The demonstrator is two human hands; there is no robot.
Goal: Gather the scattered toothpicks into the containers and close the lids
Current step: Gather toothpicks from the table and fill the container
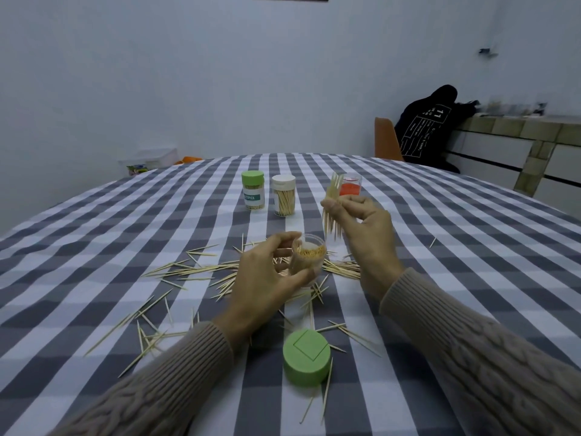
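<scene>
A round green plastic lid (306, 358) is lying nearest among scattered wooden toothpicks (188, 272). The left hand (267, 278) is gripping an open clear container (308, 258); the right hand (364, 228) is pinching a toothpick bundle (331, 212) above it. Three containers are standing beyond.

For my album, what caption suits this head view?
Left hand steadies an open jar while right hand lowers a toothpick bundle.

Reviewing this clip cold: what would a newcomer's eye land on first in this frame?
First, the two hands at centre: the left hand grips an open clear plastic jar nearly full of toothpicks, while the right hand pinches a bundle of wooden toothpicks just above it. Next, the loose toothpicks strewn over the grey-and-white checked tablecloth, and the round green lid lying near the front edge.
</scene>
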